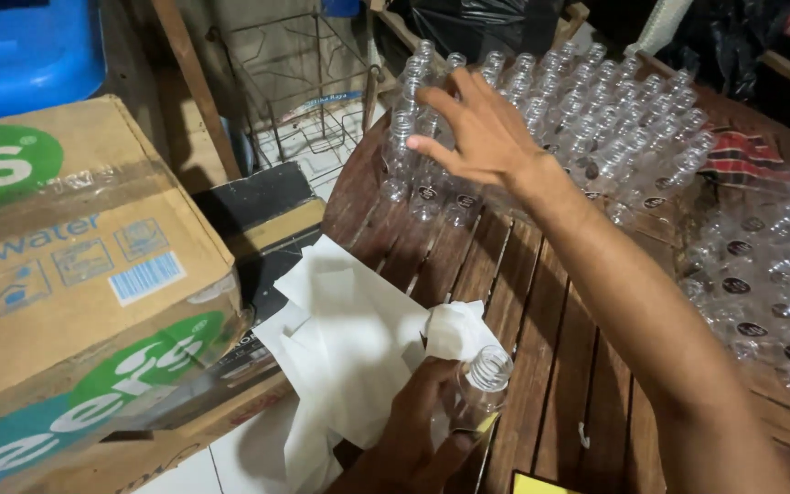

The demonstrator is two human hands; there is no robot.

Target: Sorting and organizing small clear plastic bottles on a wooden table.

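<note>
My left hand (422, 421) grips a small clear plastic bottle (479, 384) with a threaded open neck, together with a crumpled white tissue (454, 329), low over the wooden slatted table (523, 302). My right hand (477, 133) reaches across to the far side, fingers spread, touching the near edge of a dense cluster of upright clear bottles (587, 119). Whether it grips one of them cannot be told.
A second group of clear bottles with dark round labels (761, 284) fills the table's right side. White paper sheets (340, 348) hang over the table's left edge. A large cardboard box (75, 274) stands at left, a blue container (20, 46) and wire rack (304, 82) behind.
</note>
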